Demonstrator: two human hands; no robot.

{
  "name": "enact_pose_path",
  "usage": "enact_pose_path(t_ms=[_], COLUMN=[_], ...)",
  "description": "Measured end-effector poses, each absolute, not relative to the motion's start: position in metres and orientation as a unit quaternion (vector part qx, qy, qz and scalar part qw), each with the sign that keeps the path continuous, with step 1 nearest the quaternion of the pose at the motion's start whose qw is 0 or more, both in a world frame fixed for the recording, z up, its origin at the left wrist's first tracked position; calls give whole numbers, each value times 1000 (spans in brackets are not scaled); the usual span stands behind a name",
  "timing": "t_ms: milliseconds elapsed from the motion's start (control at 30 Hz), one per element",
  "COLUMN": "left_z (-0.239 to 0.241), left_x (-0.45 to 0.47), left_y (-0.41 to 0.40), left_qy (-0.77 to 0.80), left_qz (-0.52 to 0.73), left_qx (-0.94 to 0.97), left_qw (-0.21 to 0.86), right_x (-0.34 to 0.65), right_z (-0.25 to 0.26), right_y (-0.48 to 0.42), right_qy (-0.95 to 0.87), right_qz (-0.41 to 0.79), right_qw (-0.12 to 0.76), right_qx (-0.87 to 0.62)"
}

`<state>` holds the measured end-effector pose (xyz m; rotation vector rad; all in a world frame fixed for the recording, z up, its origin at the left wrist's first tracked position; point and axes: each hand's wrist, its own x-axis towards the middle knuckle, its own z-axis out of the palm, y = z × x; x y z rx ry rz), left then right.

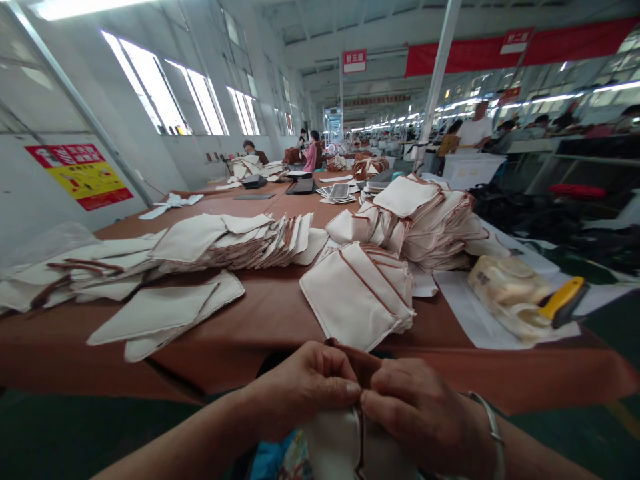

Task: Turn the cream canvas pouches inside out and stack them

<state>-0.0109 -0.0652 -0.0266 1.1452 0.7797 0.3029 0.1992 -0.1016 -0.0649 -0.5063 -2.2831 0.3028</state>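
Just off the table's front edge, my left hand (314,381) and my right hand (417,407) pinch a cream fabric piece (333,443) with brown trim. Their fingertips nearly meet at its upper edge, where a brown part sticks up between them. The rest of the piece hangs below, partly hidden by my right hand. Right in front of the hands lies a stack of similar cream pieces (350,293) with brown edging. Two flat cream pieces (155,310) overlap at the left of the table.
A brown-covered table (270,313) spreads ahead. It carries a long row of cream pieces (195,237) and a taller pile (430,220). At right, a plastic tub (510,283) holds a yellow-handled brush (563,300) on white paper. Several people work farther back.
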Motion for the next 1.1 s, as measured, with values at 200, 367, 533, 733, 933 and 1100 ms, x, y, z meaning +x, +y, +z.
enact_pose_path(t_ms=[200,367,533,733,933,1100], left_z=[-16,-9,-8,-23,-16,-1], left_x=[-16,-18,-19,-19,-21,-10], left_y=[-67,-67,-69,-70,-64,-67], left_qy=[327,335,329,316,316,276], left_qz=[128,108,118,168,140,156], left_qx=[624,674,671,577,625,683], left_qw=[698,649,654,734,700,658], right_x=[206,214,213,212,221,205], right_z=[-56,-48,-47,-49,-33,-22], right_y=[-103,-92,-92,-101,-90,-83], right_qy=[-653,-613,-621,-645,-648,-732], right_qz=[549,660,656,615,655,553], right_qw=[393,294,305,352,296,305], right_qx=[-343,-321,-302,-287,-251,-256])
